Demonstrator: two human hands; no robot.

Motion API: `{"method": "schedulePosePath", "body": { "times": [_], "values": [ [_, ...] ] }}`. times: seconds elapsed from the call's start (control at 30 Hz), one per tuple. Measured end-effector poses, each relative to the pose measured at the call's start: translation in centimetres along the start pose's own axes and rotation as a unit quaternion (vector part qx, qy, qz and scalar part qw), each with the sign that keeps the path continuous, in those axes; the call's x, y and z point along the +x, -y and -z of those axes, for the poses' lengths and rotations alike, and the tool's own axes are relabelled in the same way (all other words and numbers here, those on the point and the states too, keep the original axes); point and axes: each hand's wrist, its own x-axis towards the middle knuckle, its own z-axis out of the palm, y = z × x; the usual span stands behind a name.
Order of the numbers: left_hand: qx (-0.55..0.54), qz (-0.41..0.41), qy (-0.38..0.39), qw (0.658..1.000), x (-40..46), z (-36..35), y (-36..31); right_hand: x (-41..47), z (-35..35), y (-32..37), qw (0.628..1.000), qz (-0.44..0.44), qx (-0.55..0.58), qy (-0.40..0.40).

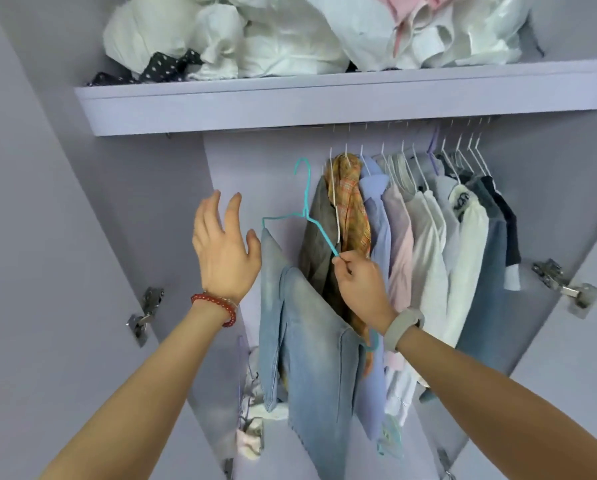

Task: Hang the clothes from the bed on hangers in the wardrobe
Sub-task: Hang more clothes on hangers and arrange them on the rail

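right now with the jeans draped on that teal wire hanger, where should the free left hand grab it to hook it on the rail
Probably the neck just below the hook of the teal wire hanger, coming in from the left. The open left hand is already beside it there, the light blue jeans hang lower and leave the neck bare, and the right hand pinches the sloping right arm.

left hand [222,251] open, right hand [359,285] pinching

A heap of laundry [290,36] lies on the shelf [325,105] above the hanging shirts [428,237]. The jeans [311,341] hang over a hanger [304,209] left of them, between the left hand [224,251] and right hand [363,289].
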Motion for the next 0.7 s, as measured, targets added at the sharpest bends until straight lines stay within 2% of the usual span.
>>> {"method": "schedulePosePath", "body": {
  "times": [0.17,0.3,0.4,0.57,0.7],
  "values": [
    [0.119,-0.113,-0.061,0.985,7.3,-2.1,-1.7,7.7,-3.2,1.6,0.998,-0.015,0.051,-0.025],
    [0.164,-0.110,-0.067,0.978,11.2,-4.2,-1.8,12.0,-5.0,2.8,0.992,-0.011,0.096,-0.082],
    [0.185,-0.118,-0.077,0.973,11.8,-5.5,-1.2,14.2,-6.5,3.2,0.985,-0.042,0.127,-0.108],
    [0.194,-0.131,-0.078,0.969,12.1,-5.9,-0.6,16.5,-8.4,2.0,0.982,-0.124,0.113,-0.091],
    [0.183,-0.125,-0.077,0.972,12.0,-6.0,-0.7,15.8,-8.6,0.8,0.983,-0.143,0.092,-0.063]
  ]
}}
